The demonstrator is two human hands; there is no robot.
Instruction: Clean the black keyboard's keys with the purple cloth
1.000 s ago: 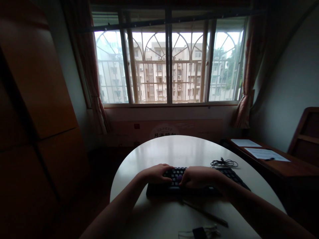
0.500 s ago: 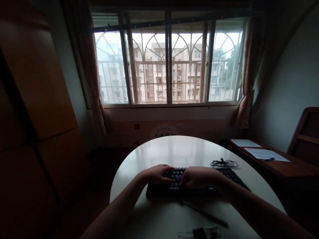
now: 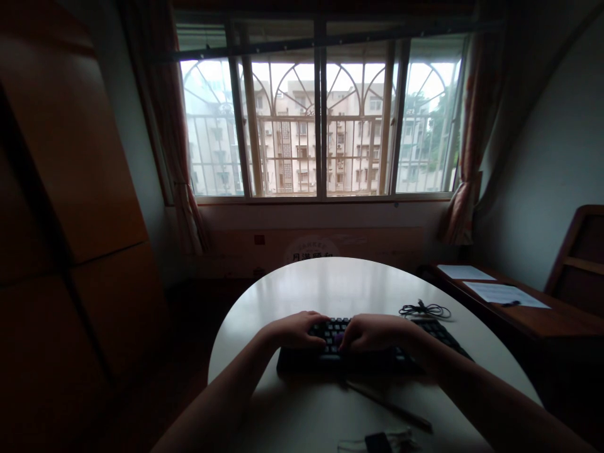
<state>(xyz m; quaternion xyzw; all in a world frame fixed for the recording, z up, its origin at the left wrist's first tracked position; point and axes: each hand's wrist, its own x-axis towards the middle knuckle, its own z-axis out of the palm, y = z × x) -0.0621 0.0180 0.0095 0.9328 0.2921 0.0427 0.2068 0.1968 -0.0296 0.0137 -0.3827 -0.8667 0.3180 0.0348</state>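
Observation:
A black keyboard (image 3: pixel 330 360) lies on the round white table (image 3: pixel 264 296). My left hand (image 3: pixel 298 329) rests over its left end, fingers along the back edge and thumb apart on the keys, gripping it. Over the middle keys, my right hand (image 3: pixel 372 331) is closed with its fingers bent down. A small purple thing (image 3: pixel 338 338) shows at its fingertips; most of it is hidden, so its kind is unclear. The right forearm covers part of the keyboard's right side.
A coiled black cable (image 3: pixel 425 309) lies behind the keyboard. In front are a thin stick-like tool (image 3: pixel 391 406) and a small dark object with wire-like parts (image 3: pixel 377 442). Papers (image 3: pixel 507 294) lie on a brown wooden surface (image 3: pixel 573 314) at right. A wooden cabinet (image 3: pixel 70 157) stands left.
My right hand has shifted very slightly over the keys, its fingers still round the purple thing. The left hand and the keyboard stay in place.

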